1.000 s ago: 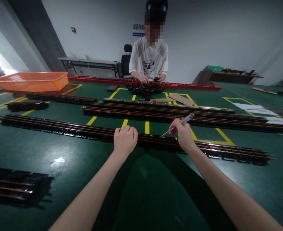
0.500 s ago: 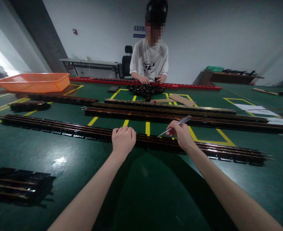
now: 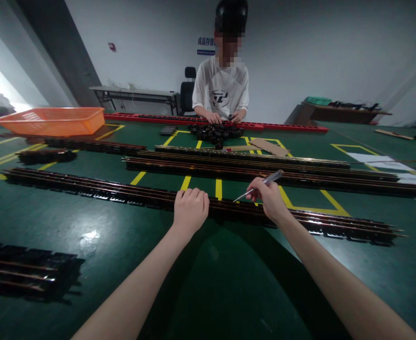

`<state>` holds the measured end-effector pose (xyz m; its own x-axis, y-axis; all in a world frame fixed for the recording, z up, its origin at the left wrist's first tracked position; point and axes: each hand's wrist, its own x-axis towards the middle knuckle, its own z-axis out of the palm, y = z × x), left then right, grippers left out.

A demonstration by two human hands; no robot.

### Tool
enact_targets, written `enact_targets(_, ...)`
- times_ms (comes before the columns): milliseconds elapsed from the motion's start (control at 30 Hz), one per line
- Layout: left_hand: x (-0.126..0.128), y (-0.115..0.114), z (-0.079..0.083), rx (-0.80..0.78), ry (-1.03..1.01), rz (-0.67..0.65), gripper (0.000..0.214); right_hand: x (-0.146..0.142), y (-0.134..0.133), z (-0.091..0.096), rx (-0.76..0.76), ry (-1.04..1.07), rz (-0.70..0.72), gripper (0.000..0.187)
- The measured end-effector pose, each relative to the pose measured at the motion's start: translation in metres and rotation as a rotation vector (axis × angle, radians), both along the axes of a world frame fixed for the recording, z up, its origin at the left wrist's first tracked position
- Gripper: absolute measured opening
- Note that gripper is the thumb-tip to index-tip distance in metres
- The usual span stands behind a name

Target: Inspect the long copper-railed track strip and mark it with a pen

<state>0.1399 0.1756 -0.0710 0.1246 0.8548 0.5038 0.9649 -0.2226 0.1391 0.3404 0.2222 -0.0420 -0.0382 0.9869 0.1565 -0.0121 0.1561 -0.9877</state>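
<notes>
A long black strip with copper-coloured rods [image 3: 97,186] lies across the green table in front of me. My left hand [image 3: 191,210] is closed over the strip near its middle, fingers curled round its far side. In my right hand [image 3: 268,198] is a screwdriver [image 3: 273,177] with a clear handle, held in a pinch. Its thin shaft slants down to the left and the tip is at the strip, just right of my left hand. Whether the tip touches the strip I cannot tell. The right hand's lower edge is over the strip.
More long rodded strips [image 3: 229,166] lie beyond, and another black strip [image 3: 23,269] is at near left. An orange basket [image 3: 52,121] stands at far left. Across the table a person [image 3: 222,89] handles black parts [image 3: 215,134] beside a red rail [image 3: 292,128]. Cardboard [image 3: 269,146] lies nearby.
My left hand has slid a little to the right along the strip, closer to the screwdriver tip. The right hand keeps its pinch on the screwdriver at nearly the same place.
</notes>
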Motion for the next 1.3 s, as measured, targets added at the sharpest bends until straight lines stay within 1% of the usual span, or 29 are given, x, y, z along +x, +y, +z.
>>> enact_targets(233,0.001,-0.001,0.001,-0.019,0.012,0.029,0.044,0.002,0.001,-0.002,-0.007,0.008,-0.012,0.017)
enact_targets(467,0.001,0.000,0.001,-0.025,0.030,0.045,0.043,0.002,0.000,0.000,-0.011,0.028,-0.033,0.015)
enact_targets(567,0.001,0.000,0.000,0.002,0.030,0.045,0.042,0.004,0.001,0.000,-0.005,0.027,-0.065,0.016)
enact_targets(767,0.000,0.001,-0.001,0.021,0.011,0.030,0.041,0.009,0.003,0.001,-0.036,0.042,-0.179,0.017)
enact_targets(933,0.000,0.001,-0.001,0.012,0.016,0.037,0.041,0.009,0.003,0.003,-0.063,0.048,-0.191,0.017)
enact_targets(1067,-0.001,0.001,-0.002,0.019,0.024,0.035,0.042,0.008,0.002,0.006,-0.108,0.076,-0.229,0.016)
enact_targets(1133,-0.001,0.001,-0.002,0.021,0.020,0.028,0.042,0.007,0.002,0.008,-0.126,0.068,-0.211,0.016)
enact_targets(1233,-0.001,0.002,-0.002,0.020,0.013,0.028,0.042,0.008,0.000,0.011,-0.148,0.042,-0.117,0.016)
enact_targets(1300,-0.001,0.002,-0.003,0.012,0.009,0.027,0.042,0.009,0.000,0.011,-0.157,0.030,-0.087,0.017)
